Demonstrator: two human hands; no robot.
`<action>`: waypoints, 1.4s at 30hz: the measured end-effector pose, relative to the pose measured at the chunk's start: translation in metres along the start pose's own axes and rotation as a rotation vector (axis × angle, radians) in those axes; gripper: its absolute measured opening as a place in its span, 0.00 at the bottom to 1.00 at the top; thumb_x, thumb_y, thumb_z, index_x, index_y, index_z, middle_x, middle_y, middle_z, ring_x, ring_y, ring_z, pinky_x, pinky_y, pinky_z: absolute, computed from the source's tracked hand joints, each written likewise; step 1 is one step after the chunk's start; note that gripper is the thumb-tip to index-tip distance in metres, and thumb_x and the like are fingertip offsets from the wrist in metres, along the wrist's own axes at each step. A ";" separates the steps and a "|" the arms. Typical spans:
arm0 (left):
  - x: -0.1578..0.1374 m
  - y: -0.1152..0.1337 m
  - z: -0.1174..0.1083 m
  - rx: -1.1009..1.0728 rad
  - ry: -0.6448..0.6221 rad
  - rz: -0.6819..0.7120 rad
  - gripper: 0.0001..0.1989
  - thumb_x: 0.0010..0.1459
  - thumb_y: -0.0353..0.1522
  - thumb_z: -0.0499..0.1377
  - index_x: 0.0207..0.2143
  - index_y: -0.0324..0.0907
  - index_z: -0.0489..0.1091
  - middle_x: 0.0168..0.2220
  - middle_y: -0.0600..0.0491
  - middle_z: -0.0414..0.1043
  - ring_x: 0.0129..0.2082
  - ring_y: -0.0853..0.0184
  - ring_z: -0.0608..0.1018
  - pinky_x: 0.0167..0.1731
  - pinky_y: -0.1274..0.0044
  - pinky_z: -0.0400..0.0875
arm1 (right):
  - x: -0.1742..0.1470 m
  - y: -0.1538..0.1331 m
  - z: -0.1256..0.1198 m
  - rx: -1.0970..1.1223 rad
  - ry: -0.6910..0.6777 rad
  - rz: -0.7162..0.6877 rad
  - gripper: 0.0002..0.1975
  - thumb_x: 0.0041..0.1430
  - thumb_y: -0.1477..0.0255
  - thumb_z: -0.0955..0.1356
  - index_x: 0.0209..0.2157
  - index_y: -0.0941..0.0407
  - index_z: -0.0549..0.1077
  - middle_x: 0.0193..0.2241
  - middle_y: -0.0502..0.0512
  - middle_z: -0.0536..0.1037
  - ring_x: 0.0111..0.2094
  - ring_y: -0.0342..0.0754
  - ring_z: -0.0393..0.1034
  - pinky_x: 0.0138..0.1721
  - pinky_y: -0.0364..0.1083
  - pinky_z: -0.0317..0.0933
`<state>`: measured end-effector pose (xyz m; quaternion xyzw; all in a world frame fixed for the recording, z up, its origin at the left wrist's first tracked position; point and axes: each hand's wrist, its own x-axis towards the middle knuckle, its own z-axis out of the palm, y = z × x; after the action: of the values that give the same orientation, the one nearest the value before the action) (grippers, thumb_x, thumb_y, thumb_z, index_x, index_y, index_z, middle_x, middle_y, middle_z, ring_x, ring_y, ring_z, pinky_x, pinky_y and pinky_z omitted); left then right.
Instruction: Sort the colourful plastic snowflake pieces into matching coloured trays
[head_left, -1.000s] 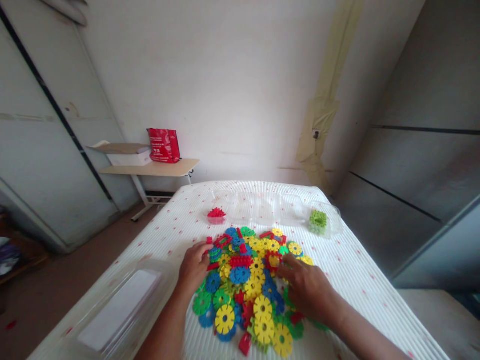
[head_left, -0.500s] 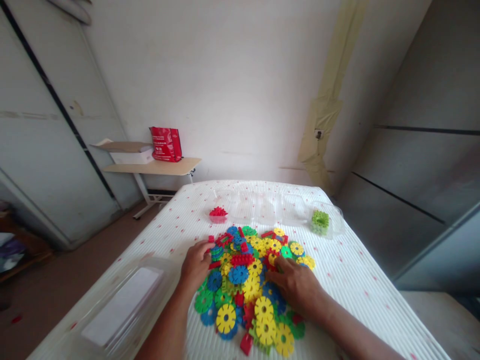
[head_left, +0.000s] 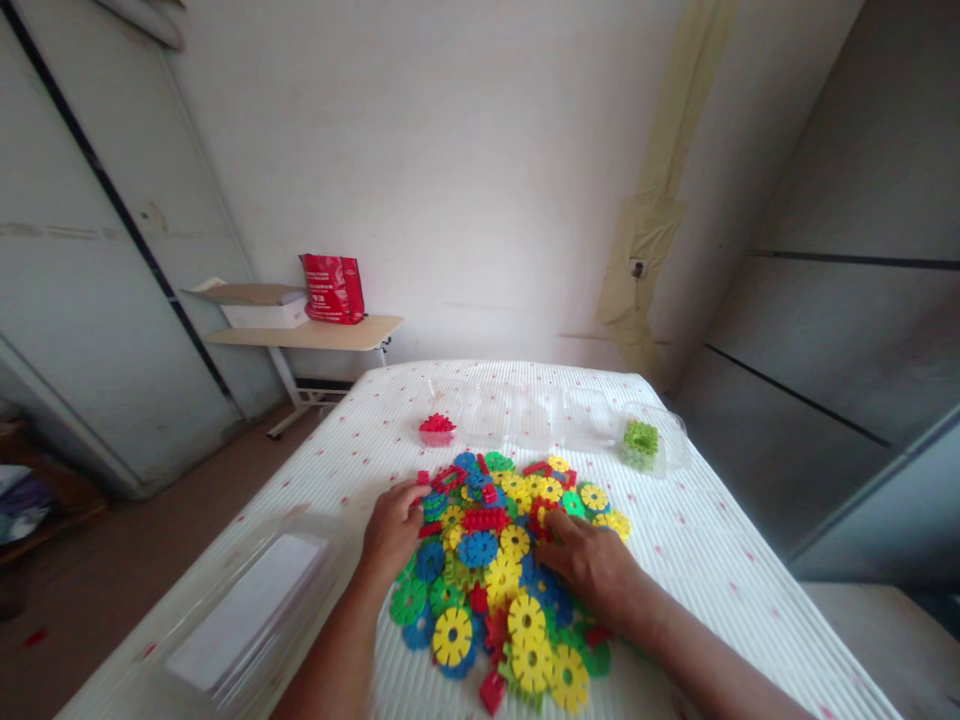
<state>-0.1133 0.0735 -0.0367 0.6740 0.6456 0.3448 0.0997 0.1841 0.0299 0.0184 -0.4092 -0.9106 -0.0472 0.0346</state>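
- Low in the centre of the frame, the left hand (head_left: 391, 533) lies palm-down on the left edge of a pile of gear-shaped plastic pieces (head_left: 501, 570), fingers curled over red and blue ones; whether it grips any cannot be told.
- Right of it, the right hand (head_left: 590, 567) rests on the pile's right side, fingers pinched narrowly at a red piece (head_left: 541, 519), though a firm hold cannot be confirmed.
- Judged from this, a clean pick calls for lifting one piece straight up by its rim, the other hand steadying the heap so neighbours do not scatter.
- Beyond the pile, a small clear cup of red pieces (head_left: 436, 429) sits centre-left, and a clear cup of green pieces (head_left: 640, 443) centre-right, well apart.
- At lower left lies a clear plastic lid (head_left: 238, 615) on the white dotted bedcover (head_left: 750, 560).
- At upper left, a red bag (head_left: 332, 289) stands on a side table (head_left: 307, 335).
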 end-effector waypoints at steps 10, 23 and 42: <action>0.000 0.000 0.000 -0.007 0.007 -0.005 0.17 0.49 0.24 0.50 0.39 0.39 0.73 0.44 0.47 0.73 0.47 0.63 0.72 0.51 0.69 0.64 | -0.002 0.006 0.009 -0.038 0.104 -0.033 0.14 0.64 0.69 0.57 0.37 0.53 0.72 0.43 0.58 0.70 0.35 0.46 0.67 0.30 0.43 0.61; -0.001 -0.001 0.001 -0.008 0.015 0.005 0.16 0.50 0.24 0.49 0.39 0.38 0.73 0.45 0.47 0.72 0.48 0.62 0.71 0.51 0.68 0.64 | -0.002 0.008 -0.003 0.044 0.002 -0.069 0.14 0.64 0.69 0.57 0.42 0.48 0.72 0.43 0.57 0.70 0.38 0.47 0.68 0.32 0.42 0.62; 0.000 -0.003 0.001 0.005 0.010 0.008 0.17 0.49 0.24 0.49 0.38 0.40 0.73 0.44 0.48 0.73 0.47 0.63 0.72 0.51 0.69 0.64 | 0.013 -0.005 -0.007 -0.151 -0.042 -0.046 0.11 0.61 0.74 0.60 0.44 0.49 0.67 0.39 0.56 0.71 0.31 0.46 0.69 0.22 0.40 0.55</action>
<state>-0.1151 0.0738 -0.0391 0.6751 0.6441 0.3471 0.0936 0.1718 0.0360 0.0262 -0.3907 -0.9140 -0.1079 -0.0167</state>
